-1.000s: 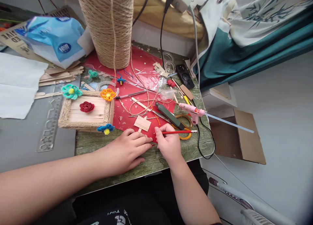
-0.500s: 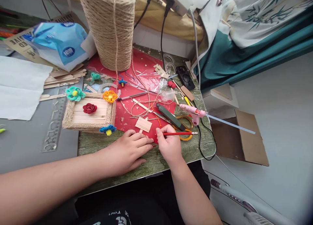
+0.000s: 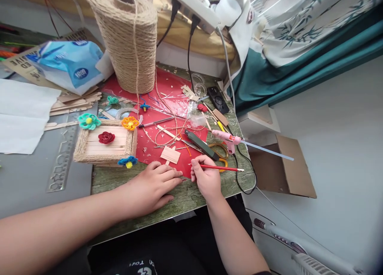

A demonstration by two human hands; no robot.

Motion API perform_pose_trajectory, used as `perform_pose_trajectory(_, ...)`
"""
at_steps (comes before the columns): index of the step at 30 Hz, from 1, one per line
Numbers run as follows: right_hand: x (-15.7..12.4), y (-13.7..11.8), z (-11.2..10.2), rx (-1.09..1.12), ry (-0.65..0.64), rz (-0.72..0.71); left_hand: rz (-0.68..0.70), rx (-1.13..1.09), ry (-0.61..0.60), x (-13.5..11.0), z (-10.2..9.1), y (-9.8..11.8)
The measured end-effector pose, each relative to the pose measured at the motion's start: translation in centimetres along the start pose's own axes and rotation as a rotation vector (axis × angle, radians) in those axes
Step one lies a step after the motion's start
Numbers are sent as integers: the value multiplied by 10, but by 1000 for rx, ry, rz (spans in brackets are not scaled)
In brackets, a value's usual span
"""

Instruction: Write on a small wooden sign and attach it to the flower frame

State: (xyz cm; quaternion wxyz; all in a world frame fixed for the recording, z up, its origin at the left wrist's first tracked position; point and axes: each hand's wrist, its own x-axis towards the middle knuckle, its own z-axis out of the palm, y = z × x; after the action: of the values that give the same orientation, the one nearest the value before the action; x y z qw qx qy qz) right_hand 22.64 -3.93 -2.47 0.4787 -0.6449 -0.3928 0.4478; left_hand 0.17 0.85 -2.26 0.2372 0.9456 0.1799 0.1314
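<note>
My right hand (image 3: 206, 179) is closed around a thin red pencil (image 3: 223, 168), whose far end points right over the table's near right part. My left hand (image 3: 154, 185) lies flat with fingers stretched out, pressing on the near edge of the red sheet (image 3: 173, 107), fingertips almost touching my right hand. What lies under the fingertips is hidden. Just beyond the hands sits a small piece made of wooden sticks (image 3: 170, 155). Green-handled scissors with orange loops (image 3: 206, 146) lie close behind my right hand.
A twine-wrapped stick frame (image 3: 104, 143) with small flowers stands left. A big jute spool (image 3: 131, 39) is at the back, a blue tissue pack (image 3: 66, 63) far left. A pink glue gun (image 3: 229, 139) and its black cable lie right, near the table edge. A cardboard box (image 3: 287, 171) sits on the floor.
The view has tilted and shifted slightly. Both hands stay together at the sheet's near edge; the pencil's far end has dipped a little lower.
</note>
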Motion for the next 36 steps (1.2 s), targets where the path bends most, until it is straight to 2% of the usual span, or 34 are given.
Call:
perform_pose_trajectory(4,8,-8,-5,-67,-104,57,6,-9,6,0,1,-1)
perform_pose_trajectory(9,9,-3,-2,-71,-44,32,0,-9,-6,0,2,-2)
perform_pose_trajectory(20,3,8,1,-289,11,-100,8,-9,-20,1,4,-2)
perform_pose_trajectory(30,4,7,2,-334,-4,-97,2,-18,-12,1,2,-1)
perform_pose_trajectory(36,4,5,4,-358,33,-124,-7,-17,-16,1,1,0)
